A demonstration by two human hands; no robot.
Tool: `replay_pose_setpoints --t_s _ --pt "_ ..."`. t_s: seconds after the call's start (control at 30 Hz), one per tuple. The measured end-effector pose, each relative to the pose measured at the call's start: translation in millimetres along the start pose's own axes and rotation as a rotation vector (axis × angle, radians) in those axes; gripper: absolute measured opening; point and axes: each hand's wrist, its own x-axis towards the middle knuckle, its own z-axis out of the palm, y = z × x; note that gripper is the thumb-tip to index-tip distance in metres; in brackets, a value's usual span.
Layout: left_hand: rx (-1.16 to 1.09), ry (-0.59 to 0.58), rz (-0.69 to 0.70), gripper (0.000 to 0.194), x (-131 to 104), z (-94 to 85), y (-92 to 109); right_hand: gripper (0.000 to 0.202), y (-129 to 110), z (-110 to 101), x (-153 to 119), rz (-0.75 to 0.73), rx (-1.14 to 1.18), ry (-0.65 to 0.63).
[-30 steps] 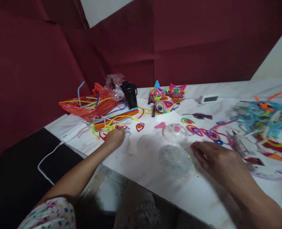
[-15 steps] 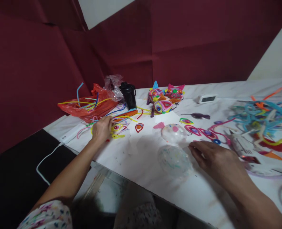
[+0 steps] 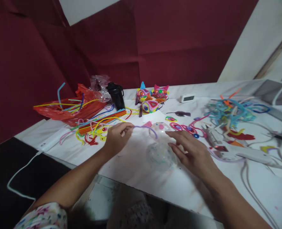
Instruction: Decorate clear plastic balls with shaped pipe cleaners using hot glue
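Pinched in my left hand [image 3: 119,136] is one end of a purple pipe cleaner [image 3: 147,128], which curves to the right over the white paper. My right hand [image 3: 188,146] is open, thumb and fingers apart, just right of two clear rounded plastic pieces. The upper clear piece [image 3: 158,127] carries a pink dot and a pink ear-like piece at its left. Bits of colour speckle the lower clear piece [image 3: 161,156]. Beyond my right fingers lie pink and purple coiled pipe-cleaner shapes [image 3: 179,126].
Finished colourful animal shapes [image 3: 151,98] stand at the back beside a black bottle [image 3: 116,97]. At left are a red plastic bag [image 3: 71,111] and loose pipe cleaners. A white glue gun [image 3: 214,140], its cord and a blue pipe-cleaner heap [image 3: 226,111] occupy the right.
My left hand has moved right from the pipe-cleaner pile, now holding the purple pipe cleaner. My right hand stays by the clear pieces. The view has turned slightly right.
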Motion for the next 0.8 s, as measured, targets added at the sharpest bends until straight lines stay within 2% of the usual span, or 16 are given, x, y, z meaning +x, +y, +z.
replay_pose_setpoints --t_s 0.07,0.13,0.27,0.33,0.43,0.53,0.67,0.8 --pt "-0.188 -0.124 -0.080 0.016 -1.9 13.6 13.8 0.037 -1.6 -1.8 1.4 -0.069 -0.011 -0.045" --pt "-0.351 -0.234 -0.171 0.015 -3.6 26.1 22.1 0.033 -1.7 -3.1 2.5 -0.128 0.007 -0.060" --pt "-0.580 -0.396 -0.293 0.018 -2.9 43.1 21.9 0.029 0.3 -2.9 4.3 -0.194 0.104 0.017" --pt "-0.633 -0.513 -0.282 0.022 -0.3 46.3 17.4 0.033 1.0 -1.7 4.8 -0.193 0.140 0.043" --pt "-0.615 -0.655 -0.152 0.023 5.8 47.7 13.7 0.040 0.3 0.0 5.2 -0.187 0.174 0.028" --pt "-0.580 -0.680 -0.032 0.030 13.2 49.5 18.1 0.047 -1.9 1.1 5.3 -0.185 0.184 -0.006" --pt "-0.548 -0.683 -0.014 0.029 22.1 52.1 32.2 0.049 -5.4 1.1 5.8 -0.142 0.189 0.002" --pt "-0.502 -0.569 0.054 0.020 26.2 52.5 44.2 0.046 -5.4 0.8 5.3 -0.044 0.166 0.091"
